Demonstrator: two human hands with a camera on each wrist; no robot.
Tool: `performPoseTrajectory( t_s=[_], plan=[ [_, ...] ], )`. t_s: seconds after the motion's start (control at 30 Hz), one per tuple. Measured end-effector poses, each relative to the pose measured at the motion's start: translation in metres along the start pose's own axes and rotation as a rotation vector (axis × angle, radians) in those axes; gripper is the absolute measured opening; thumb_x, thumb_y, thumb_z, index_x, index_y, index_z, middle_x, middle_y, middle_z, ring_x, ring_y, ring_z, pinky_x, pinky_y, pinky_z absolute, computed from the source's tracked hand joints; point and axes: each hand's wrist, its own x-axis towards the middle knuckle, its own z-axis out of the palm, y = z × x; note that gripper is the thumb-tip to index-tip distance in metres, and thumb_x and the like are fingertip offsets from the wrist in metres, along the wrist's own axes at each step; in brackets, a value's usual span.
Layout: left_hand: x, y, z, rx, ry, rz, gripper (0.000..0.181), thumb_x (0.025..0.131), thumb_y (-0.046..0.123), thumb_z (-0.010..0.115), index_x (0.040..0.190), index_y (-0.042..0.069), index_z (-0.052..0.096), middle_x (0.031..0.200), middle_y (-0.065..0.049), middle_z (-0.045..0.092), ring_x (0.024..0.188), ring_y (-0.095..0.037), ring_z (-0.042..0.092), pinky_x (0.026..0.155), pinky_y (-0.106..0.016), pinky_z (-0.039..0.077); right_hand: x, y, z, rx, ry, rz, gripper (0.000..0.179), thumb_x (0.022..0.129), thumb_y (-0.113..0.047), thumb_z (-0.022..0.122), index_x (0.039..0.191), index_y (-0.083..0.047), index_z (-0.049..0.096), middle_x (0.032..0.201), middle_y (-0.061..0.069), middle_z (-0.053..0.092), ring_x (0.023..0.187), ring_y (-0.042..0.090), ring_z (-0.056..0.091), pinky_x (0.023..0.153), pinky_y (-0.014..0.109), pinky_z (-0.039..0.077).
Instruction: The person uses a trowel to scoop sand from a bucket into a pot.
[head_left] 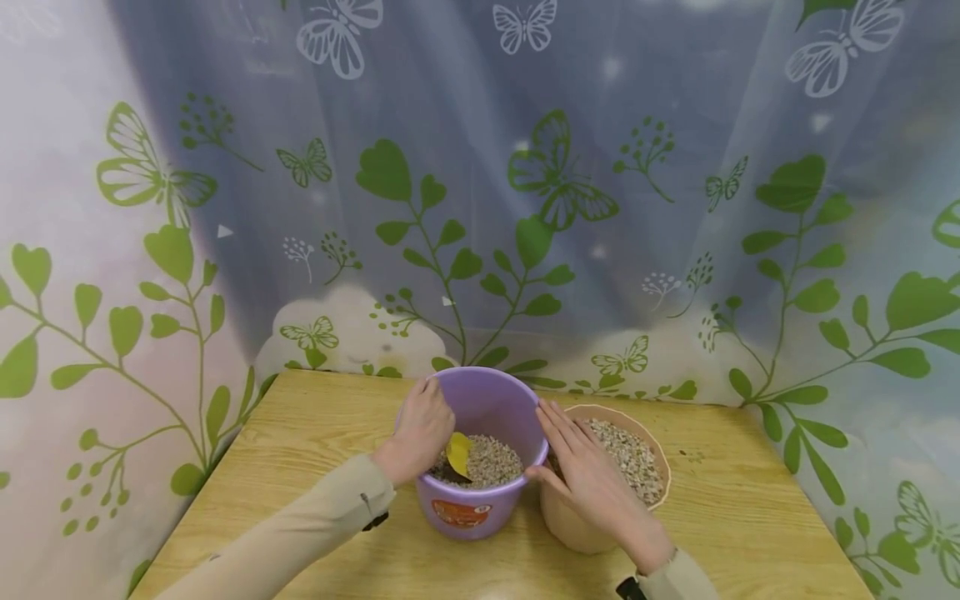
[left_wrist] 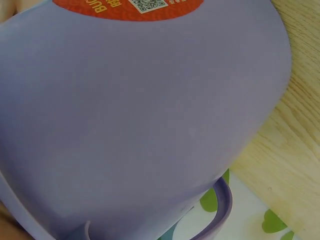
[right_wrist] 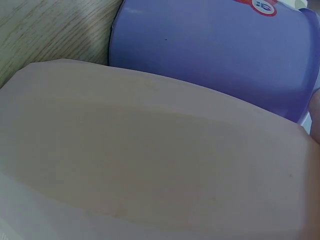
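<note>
A purple bucket [head_left: 480, 508] with a red label stands on the table, grit-like pale gravel [head_left: 495, 462] inside. My left hand [head_left: 423, 425] is over its left rim, fingers curled round a small yellow shovel [head_left: 459, 452], whose handle the hand hides; the blade dips into the gravel. Against the bucket's right rim rests my right hand [head_left: 592, 475], fingers straight, above a beige pot [head_left: 573, 521] filled with similar gravel. Only the outside wall of the bucket [left_wrist: 150, 110] shows in the left wrist view. In the right wrist view the pot wall [right_wrist: 150, 150] lies before the bucket [right_wrist: 210, 55].
A wooden table [head_left: 285, 467] carries both containers, which stand side by side. A curtain [head_left: 465, 100] printed with leaves and butterflies hangs behind the table's back edge. The bucket's loop handle [left_wrist: 225, 205] sticks out in the left wrist view.
</note>
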Motion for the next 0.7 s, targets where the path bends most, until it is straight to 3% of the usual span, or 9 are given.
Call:
performPoseTrajectory(
  t_s=[0.1, 0.23, 0.33, 0.57, 0.7],
  plan=[
    [-0.0001, -0.0003, 0.0004, -0.044, 0.013, 0.001, 0.024, 0.084, 0.033, 0.078, 0.068, 0.016, 0.07, 0.074, 0.002, 0.064, 0.083, -0.018, 0.047, 0.08, -0.032, 0.036, 0.0, 0.0005, 0.0005, 0.003, -0.001, 0.004, 0.083, 0.1, -0.06, 0.045, 0.156, 0.0, 0.031, 0.164, 0.016, 0.025, 0.149, 0.034, 0.03, 0.115, 0.056, 0.03],
    [-0.0004, -0.0005, -0.0004, -0.185, 0.026, -0.04, 0.036, 0.088, 0.044, 0.071, 0.069, 0.014, 0.074, 0.074, 0.0, 0.066, 0.083, -0.019, 0.048, 0.083, -0.033, 0.039, -0.0001, 0.0004, 0.0001, 0.01, -0.002, 0.004, 0.083, 0.1, -0.06, 0.045, 0.156, 0.0, 0.031, 0.164, 0.015, 0.025, 0.149, 0.033, 0.03, 0.115, 0.056, 0.03],
    [-0.0007, -0.0009, -0.0024, -0.285, 0.035, -0.072, 0.042, 0.092, 0.045, 0.067, 0.071, 0.01, 0.075, 0.074, -0.003, 0.066, 0.085, -0.02, 0.05, 0.086, -0.033, 0.041, -0.0006, 0.0, -0.0006, 0.012, 0.0, 0.006, 0.084, 0.1, -0.061, 0.044, 0.156, 0.0, 0.032, 0.164, 0.015, 0.026, 0.149, 0.033, 0.03, 0.115, 0.056, 0.031],
    [-0.005, -0.0056, -0.0061, -0.395, -0.014, -0.116, 0.041, 0.095, 0.045, 0.067, 0.072, 0.01, 0.071, 0.083, -0.005, 0.069, 0.093, -0.023, 0.055, 0.09, -0.037, 0.042, -0.0003, 0.0003, 0.0003, 0.017, -0.012, 0.025, 0.083, 0.099, -0.059, 0.049, 0.156, 0.0, 0.031, 0.165, 0.014, 0.024, 0.15, 0.032, 0.028, 0.116, 0.056, 0.029],
    [-0.0092, -0.009, -0.006, -0.466, 0.012, -0.15, 0.044, 0.096, 0.042, 0.067, 0.065, 0.011, 0.063, 0.083, -0.008, 0.067, 0.091, -0.025, 0.057, 0.088, -0.039, 0.044, -0.0011, 0.0005, 0.0015, 0.015, -0.019, 0.034, 0.084, 0.099, -0.059, 0.049, 0.157, -0.001, 0.031, 0.165, 0.013, 0.023, 0.151, 0.032, 0.027, 0.116, 0.055, 0.028]
  ],
)
